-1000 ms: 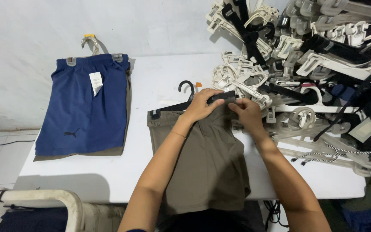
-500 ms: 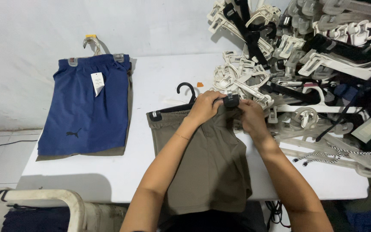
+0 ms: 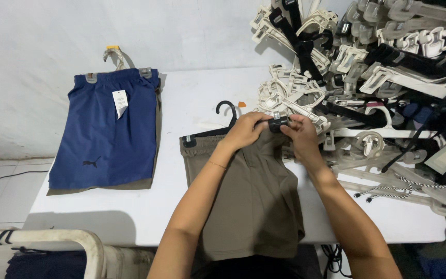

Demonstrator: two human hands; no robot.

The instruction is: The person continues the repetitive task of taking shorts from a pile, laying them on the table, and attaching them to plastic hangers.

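Olive-brown shorts (image 3: 254, 201) lie flat on the white table (image 3: 192, 103), waistband away from me. A black clip hanger (image 3: 227, 111) runs along the waistband, its hook pointing to the wall. My left hand (image 3: 244, 130) presses the waistband near the middle. My right hand (image 3: 299, 135) pinches the hanger's right clip (image 3: 279, 124) onto the waistband corner. The left clip (image 3: 188, 140) sits on the other corner.
Blue shorts (image 3: 107, 132) on a pale hanger, with a white tag, lie on another olive pair at the table's left. A big heap of white and black hangers (image 3: 367, 67) fills the right side. A white chair rail (image 3: 73, 240) is at the lower left.
Both hands have shifted slightly right along the waistband, and the right hand now pinches the black clip at the corner.
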